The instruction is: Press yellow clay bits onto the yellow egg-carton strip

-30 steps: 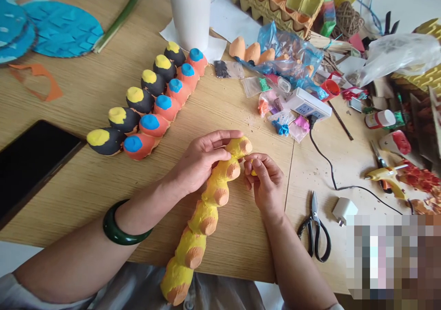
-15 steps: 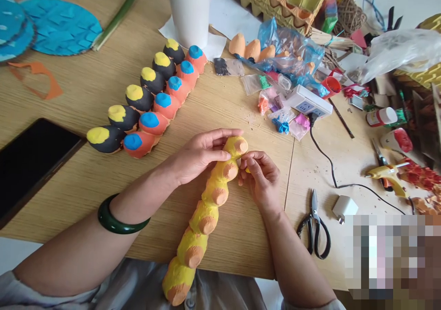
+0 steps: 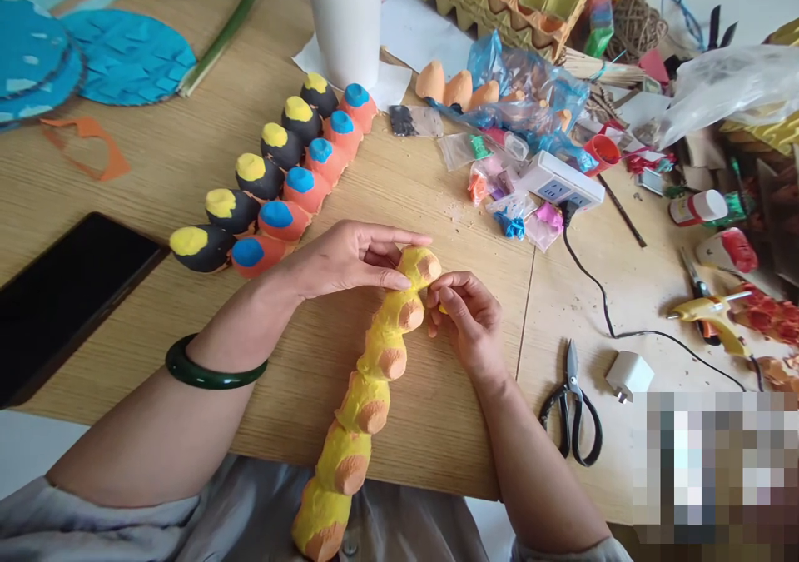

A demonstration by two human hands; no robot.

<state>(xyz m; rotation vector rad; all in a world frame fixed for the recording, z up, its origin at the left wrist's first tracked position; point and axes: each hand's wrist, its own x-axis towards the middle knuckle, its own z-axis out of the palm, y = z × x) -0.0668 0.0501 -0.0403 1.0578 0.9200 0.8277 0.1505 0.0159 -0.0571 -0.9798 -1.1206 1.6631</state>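
Observation:
A strip of egg-carton cups, coated in yellow clay with bare orange tips, runs from my lap up over the table. My left hand grips its far end, thumb on the near side and fingers behind. Just right of the top cups, my right hand is closed, with a small bit of yellow clay showing at its fingers. Its fingertips are close against the strip; whether they touch it is hard to see. Beyond my left forearm lie a black strip with yellow tips and an orange strip with blue tips.
Scissors and a white plug adapter lie on the right. A power strip trails a black cord. Clay packets sit near it, a glue gun farther right. A phone lies left, a white vase behind.
The yellow strip and both hands have shifted slightly left in view. Both grips look the same, and the surrounding table things shift a little with the camera.

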